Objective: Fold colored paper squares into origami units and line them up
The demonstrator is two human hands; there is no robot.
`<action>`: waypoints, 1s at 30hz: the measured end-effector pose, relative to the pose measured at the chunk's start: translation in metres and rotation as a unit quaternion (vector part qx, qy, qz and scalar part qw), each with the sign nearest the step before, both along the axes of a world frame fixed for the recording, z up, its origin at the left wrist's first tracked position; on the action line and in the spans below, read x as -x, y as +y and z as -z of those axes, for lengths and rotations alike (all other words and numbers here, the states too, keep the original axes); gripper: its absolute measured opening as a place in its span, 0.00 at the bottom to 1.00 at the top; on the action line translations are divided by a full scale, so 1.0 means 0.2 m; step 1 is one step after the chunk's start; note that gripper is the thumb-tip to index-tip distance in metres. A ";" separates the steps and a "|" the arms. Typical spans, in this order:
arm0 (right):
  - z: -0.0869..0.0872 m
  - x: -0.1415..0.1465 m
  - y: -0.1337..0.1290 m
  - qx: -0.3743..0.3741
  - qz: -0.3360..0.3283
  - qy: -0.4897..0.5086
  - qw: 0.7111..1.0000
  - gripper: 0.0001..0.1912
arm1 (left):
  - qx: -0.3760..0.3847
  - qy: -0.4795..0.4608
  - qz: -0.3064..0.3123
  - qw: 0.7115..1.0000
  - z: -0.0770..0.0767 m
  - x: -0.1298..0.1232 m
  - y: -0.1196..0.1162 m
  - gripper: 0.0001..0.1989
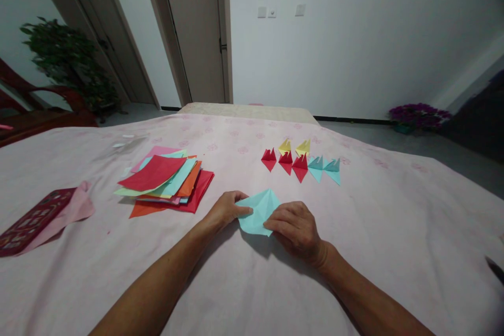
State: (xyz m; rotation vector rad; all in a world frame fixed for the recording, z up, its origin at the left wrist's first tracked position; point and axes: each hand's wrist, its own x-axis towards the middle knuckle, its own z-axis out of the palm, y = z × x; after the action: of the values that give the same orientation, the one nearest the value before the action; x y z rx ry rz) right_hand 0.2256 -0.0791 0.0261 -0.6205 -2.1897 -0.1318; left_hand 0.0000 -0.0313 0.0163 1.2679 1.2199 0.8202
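Note:
Between my two hands is a light blue sheet of origami paper (258, 212), creased and lifted a little off the tablecloth. My left hand (228, 209) pinches its left edge, thumb on top. At the lower right edge, my right hand (296, 228) grips the paper with its fingers curled over. Beyond the hands stand several small folded paper figures: red ones (285, 161), yellow ones (303, 147) and light blue ones (332, 169). A loose stack of coloured paper sheets (153, 172) lies left of my left hand.
A pink patterned cloth (129, 283) covers the table. On the far left lies a dark red patterned packet (37, 215) with pink paper beside it. Clear plastic wrapping (120, 147) sits behind the stack. A dark pointed object (494, 269) shows at the right edge.

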 end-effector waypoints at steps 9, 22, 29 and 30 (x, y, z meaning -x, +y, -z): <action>0.02 -0.01 0.01 -0.009 -0.025 -0.008 1.000 0.08 | -0.019 0.081 0.081 0.993 0.02 0.05 0.06 0.18; 0.01 -0.01 0.02 -0.034 -0.020 0.023 0.999 0.06 | -0.058 0.179 0.089 0.978 0.03 0.04 0.02 0.14; 0.02 -0.03 0.03 -0.022 -0.019 0.031 0.999 0.08 | -0.066 0.125 0.084 0.986 0.02 0.02 0.01 0.11; 0.03 -0.03 0.03 -0.019 -0.026 0.029 0.999 0.08 | -0.069 0.124 0.087 0.986 0.02 0.02 0.01 0.11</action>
State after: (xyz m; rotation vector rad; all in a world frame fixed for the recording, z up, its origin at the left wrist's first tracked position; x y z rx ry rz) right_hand 0.2322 -0.0730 0.0208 -0.5397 -2.1414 -0.1258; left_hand -0.0049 -0.0283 0.0113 1.6038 1.2421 0.6408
